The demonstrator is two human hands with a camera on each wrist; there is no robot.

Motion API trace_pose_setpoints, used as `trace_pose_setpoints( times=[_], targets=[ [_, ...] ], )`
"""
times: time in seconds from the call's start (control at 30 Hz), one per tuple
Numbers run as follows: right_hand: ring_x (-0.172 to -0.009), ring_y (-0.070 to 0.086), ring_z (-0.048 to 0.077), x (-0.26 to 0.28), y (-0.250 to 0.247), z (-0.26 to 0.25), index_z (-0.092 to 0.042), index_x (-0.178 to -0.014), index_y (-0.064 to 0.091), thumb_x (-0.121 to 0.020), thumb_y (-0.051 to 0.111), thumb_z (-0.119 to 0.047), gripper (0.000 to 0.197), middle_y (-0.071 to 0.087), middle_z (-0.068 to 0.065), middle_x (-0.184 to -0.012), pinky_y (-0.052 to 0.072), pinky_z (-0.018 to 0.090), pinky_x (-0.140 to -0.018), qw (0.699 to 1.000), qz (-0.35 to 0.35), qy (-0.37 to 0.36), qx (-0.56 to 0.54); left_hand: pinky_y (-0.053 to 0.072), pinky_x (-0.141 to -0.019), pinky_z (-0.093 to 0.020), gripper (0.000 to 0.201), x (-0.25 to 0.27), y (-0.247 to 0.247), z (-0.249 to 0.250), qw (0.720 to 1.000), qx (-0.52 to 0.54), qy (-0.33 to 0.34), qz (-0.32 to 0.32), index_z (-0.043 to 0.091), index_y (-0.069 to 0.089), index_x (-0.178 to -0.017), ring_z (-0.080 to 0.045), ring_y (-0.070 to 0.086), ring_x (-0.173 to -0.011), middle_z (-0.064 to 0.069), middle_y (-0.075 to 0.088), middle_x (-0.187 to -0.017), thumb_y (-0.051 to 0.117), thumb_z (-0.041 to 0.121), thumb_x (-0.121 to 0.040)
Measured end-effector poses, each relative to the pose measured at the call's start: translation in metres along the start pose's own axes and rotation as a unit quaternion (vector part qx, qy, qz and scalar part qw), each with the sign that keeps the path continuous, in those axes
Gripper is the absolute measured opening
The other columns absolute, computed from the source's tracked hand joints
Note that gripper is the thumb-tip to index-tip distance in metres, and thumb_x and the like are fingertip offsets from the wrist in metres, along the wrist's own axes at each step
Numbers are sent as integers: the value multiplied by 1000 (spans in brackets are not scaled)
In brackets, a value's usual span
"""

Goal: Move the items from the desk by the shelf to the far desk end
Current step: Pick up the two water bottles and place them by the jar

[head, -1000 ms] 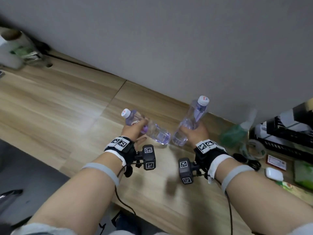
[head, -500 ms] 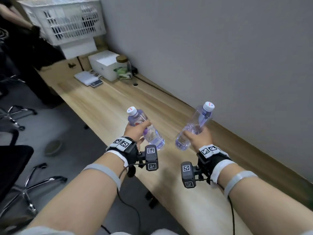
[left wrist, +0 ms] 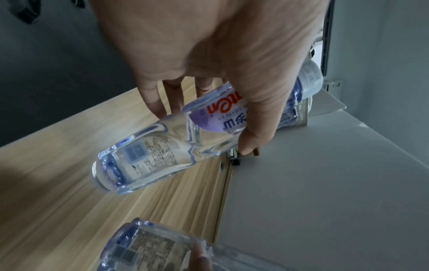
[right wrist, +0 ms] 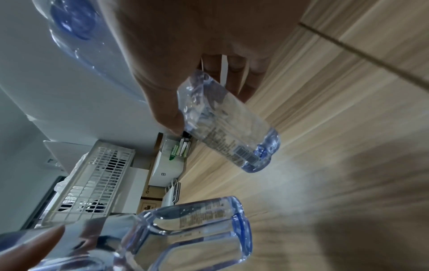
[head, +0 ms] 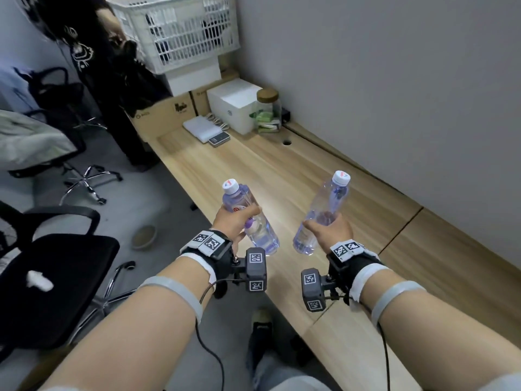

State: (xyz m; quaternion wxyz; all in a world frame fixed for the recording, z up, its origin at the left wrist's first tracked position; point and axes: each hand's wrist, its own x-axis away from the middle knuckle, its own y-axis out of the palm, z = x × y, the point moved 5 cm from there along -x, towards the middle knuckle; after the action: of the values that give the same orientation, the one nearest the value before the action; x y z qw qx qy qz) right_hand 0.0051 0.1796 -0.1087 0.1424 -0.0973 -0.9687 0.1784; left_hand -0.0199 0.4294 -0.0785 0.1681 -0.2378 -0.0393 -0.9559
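Left hand point(head: 234, 221) wrapped around labelled water bottle point(head: 249, 218), right hand point(head: 328, 231) gripping second water bottle point(head: 324, 211), both tilted above wooden desk point(head: 253, 170)

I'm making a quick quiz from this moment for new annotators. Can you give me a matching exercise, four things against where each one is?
Things:
1. bottle with purple label
2. unlabelled bottle
3. glass jar
4. white basket

Places:
A. stacked on boxes beyond the desk's far end
B. held in the right hand
C. on the desk by the wall, beside the white box
D. held in the left hand

Pairs: 1-D, 2-B, 3-C, 4-A
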Motion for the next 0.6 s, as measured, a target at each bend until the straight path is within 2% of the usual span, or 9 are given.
trace_pose_setpoints(
  times=[0.07, 0.13, 0.27, 0.4, 0.47, 0.53, 0.6],
  targets=[
    [-93, 63, 17, -24, 28, 0, -16, -113, 62, -71, 84, -32, 50, 68, -2, -108, 45, 27, -84, 1000, -5, 15, -3, 52, -78, -31, 42, -35, -1, 10, 1000, -18, 8, -5, 15, 66, -112, -18, 64, -83, -2, 68, -92, 81, 19, -73],
    [-99, 63, 18, -51, 54, 0, -15, -117, 61, -70, 84, -32, 55, 66, -4, -109, 47, 30, -90, 1000, -3, 24, -11, 49, -72, -29, 35, -73, -1, 22, 999, -51, 16, -10, 14, 66, -110, -14, 61, -77, -1, 67, -90, 80, 13, -78],
    [-107, 62, 22, -102, 93, -9, -15, -124, 56, -70, 82, -30, 62, 63, -3, -116, 44, 27, -91, 999, 2, 51, -15, 49, -85, -37, 32, -144, -2, 40, 994, -103, 3, -31, 10, 68, -106, -19, 60, -84, -5, 67, -91, 80, 10, -76],
    [-104, 62, 23, -141, 111, -18, -17, -124, 55, -72, 80, -31, 60, 64, 0, -118, 42, 26, -85, 996, 12, 83, -13, 50, -89, -39, 46, -203, 5, 55, 993, -110, -5, -33, 12, 66, -111, -20, 64, -86, -5, 71, -97, 82, 11, -68],
    [-101, 61, 23, -155, 112, -20, -17, -126, 54, -74, 80, -31, 60, 63, 0, -116, 41, 25, -84, 995, 18, 96, -4, 52, -85, -36, 57, -226, 15, 60, 992, -120, -11, -30, 16, 66, -113, -21, 67, -92, -7, 74, -105, 83, 15, -59],
    [-94, 57, 20, -168, 109, -22, -18, -121, 55, -75, 80, -30, 55, 61, -2, -111, 39, 24, -81, 994, 30, 109, 1, 51, -79, -33, 59, -246, 29, 65, 990, -133, -7, -38, 14, 66, -115, -24, 68, -90, -12, 73, -108, 84, 12, -60],
    [-92, 56, 19, -183, 107, -22, -17, -119, 55, -75, 80, -28, 53, 61, -2, -110, 39, 24, -81, 992, 42, 118, 4, 55, -83, -36, 61, -264, 47, 71, 985, -160, 5, -59, 13, 65, -116, -28, 69, -95, -12, 73, -108, 84, 11, -58]
  ],
)
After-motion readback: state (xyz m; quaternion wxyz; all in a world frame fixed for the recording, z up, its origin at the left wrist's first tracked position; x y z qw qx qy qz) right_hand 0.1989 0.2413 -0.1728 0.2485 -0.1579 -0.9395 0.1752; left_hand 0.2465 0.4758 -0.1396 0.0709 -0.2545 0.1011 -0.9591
